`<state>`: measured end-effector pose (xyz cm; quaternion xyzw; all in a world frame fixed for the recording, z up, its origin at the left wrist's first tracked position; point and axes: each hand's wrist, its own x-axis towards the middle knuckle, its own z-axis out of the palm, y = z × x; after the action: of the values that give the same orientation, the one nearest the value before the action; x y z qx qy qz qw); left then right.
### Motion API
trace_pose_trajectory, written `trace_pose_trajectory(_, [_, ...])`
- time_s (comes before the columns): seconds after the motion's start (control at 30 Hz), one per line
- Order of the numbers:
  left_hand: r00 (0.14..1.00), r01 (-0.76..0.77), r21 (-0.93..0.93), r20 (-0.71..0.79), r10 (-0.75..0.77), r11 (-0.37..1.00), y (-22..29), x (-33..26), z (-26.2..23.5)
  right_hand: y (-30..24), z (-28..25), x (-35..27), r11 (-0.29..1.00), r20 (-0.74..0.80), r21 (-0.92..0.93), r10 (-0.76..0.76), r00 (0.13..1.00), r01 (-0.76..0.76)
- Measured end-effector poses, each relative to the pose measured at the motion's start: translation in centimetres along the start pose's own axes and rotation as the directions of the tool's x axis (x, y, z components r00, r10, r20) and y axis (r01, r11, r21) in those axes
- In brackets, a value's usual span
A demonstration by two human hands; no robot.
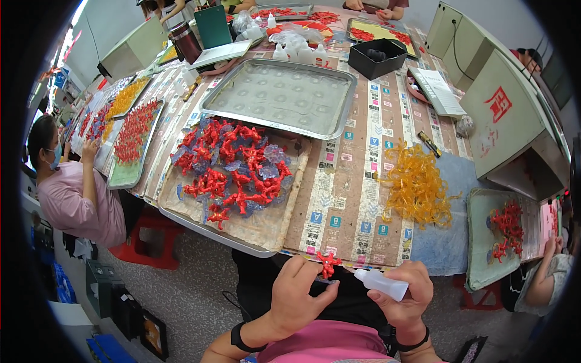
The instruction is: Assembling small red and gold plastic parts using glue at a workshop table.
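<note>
My left hand (pixel 298 294) pinches a small red branching plastic piece (pixel 328 264) with a bluish clear part under it, just below the table's front edge. My right hand (pixel 404 296) grips a small white squeeze bottle (pixel 381 284) whose nozzle points left toward that piece. In front of me lies a tray lined with brown paper (pixel 266 227), piled with several red pieces on blue clear bases (pixel 233 166). To the right a heap of amber translucent pieces (pixel 416 186) rests on the table.
An empty dimpled metal tray (pixel 281 97) sits behind the red pile. A black box (pixel 377 57), white bottles (pixel 296 51) and beige machines (pixel 508 115) stand further back. One person sits at the left (pixel 72 193) by trays of red and yellow pieces, another at the right (pixel 548 272).
</note>
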<state>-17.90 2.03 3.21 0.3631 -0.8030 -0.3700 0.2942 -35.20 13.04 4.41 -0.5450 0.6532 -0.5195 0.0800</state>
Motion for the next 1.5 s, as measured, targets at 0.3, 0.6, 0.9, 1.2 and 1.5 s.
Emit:
trace_pose_trajectory(0.3, [0.999,-0.027,0.015,-0.022,0.028,1.0,-0.7,-0.2,0.1,0.1,0.0,-0.2,0.996,-0.074,0.068,0.064,0.995,-0.059])
trace_pose_trajectory(0.6, [0.962,0.262,-0.341,0.169,-0.215,0.903,-2.3,-1.0,-0.6,2.5,3.3,2.6,0.982,-0.014,0.081,0.17,0.985,-0.168])
trace_pose_trajectory(0.9, [0.853,0.512,-0.803,0.431,-0.295,0.306,-2.8,-1.9,-0.6,4.5,7.2,4.5,0.962,0.005,0.178,0.211,0.977,-0.209])
trace_pose_trajectory(1.2, [0.823,0.558,-0.802,0.502,-0.266,0.214,-2.7,-1.8,0.1,3.5,3.2,3.9,1.0,-0.061,0.014,0.016,0.998,-0.015])
trace_pose_trajectory(1.5, [0.838,0.545,-0.786,0.503,-0.212,0.291,-1.7,-1.4,1.0,7.0,-1.5,6.1,0.863,-0.169,-0.501,-0.02,0.985,-0.069])
